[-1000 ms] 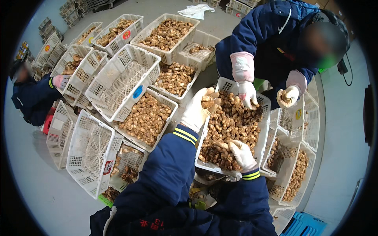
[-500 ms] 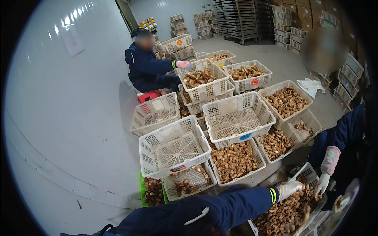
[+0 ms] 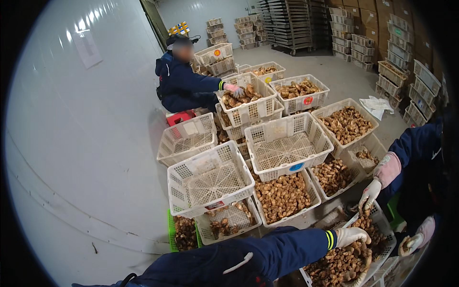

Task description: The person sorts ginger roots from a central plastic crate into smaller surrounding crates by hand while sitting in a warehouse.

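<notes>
My left hand (image 3: pixel 353 236), in a pale glove, reaches over a white plastic crate (image 3: pixel 386 224) at the lower right. Its fingers are curled and pressed together against the heap; what they hold, if anything, is hidden. Small brown, knobbly, mushroom-like pieces (image 3: pixel 334 264) fill this crate. At the lower edge, what seems to be my right hand (image 3: pixel 359 277) is partly in view beside the heap, its fingers too unclear to read. Across the crate, a co-worker's gloved hand (image 3: pixel 370 193) is at the heap's far side, and that person's other hand (image 3: pixel 420 233) holds a brown piece.
Two empty white crates (image 3: pixel 178 193) (image 3: pixel 291 165) rest on filled ones in the middle. A green crate (image 3: pixel 172 232) stands near the wall. Further off, another person (image 3: pixel 184 79) sits on a red stool (image 3: pixel 180 117), one hand in a crate. Crate stacks (image 3: pixel 420 86) and a tray rack (image 3: pixel 289 24) line the back.
My left hand stays over the heap, its fingers more curled. The near co-worker's hands have moved apart, one carrying a piece rightward. The seated person's hand has moved into the crate.
</notes>
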`<action>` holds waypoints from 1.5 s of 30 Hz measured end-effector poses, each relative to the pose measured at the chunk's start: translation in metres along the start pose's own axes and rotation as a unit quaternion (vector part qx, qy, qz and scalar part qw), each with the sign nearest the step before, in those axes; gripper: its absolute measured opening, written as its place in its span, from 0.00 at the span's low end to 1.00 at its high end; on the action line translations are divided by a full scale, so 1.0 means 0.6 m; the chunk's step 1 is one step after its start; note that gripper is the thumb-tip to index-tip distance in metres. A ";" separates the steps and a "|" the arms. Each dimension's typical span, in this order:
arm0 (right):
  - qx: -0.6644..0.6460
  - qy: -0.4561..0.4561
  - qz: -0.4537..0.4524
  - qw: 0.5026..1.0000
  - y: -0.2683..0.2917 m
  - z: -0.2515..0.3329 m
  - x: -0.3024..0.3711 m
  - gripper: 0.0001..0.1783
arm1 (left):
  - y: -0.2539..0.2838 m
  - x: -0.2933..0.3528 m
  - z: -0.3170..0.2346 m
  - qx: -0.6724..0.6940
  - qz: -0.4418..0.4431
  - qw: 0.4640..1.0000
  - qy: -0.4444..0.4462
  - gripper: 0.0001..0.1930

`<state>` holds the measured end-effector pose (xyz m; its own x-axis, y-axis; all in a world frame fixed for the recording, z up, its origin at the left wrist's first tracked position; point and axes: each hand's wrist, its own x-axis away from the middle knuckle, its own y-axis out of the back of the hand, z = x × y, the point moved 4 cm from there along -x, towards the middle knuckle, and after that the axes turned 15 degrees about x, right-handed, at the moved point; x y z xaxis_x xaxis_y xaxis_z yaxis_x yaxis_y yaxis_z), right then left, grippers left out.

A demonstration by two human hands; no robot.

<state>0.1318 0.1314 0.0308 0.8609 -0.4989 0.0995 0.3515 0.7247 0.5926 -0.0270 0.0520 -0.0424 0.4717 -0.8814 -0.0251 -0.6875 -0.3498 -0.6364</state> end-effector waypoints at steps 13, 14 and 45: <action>-0.014 -0.006 0.002 1.000 0.002 0.001 0.002 0.24 | -0.013 -0.002 -0.009 -0.166 0.013 0.980 0.110 0.25; -0.016 -0.006 0.000 1.000 0.002 0.001 0.002 0.24 | -0.003 -0.013 0.005 -0.184 0.057 0.980 0.047 0.27; -0.004 0.072 -0.067 0.995 0.003 -0.024 -0.007 0.23 | -0.039 0.011 -0.010 -0.246 -0.005 0.945 0.214 0.31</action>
<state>0.1339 0.1416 0.0200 0.8499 -0.5182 -0.0957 0.4687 0.6604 0.5866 -0.0111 0.0523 -0.0230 0.2850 -0.8884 0.3599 -0.9074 -0.3711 -0.1974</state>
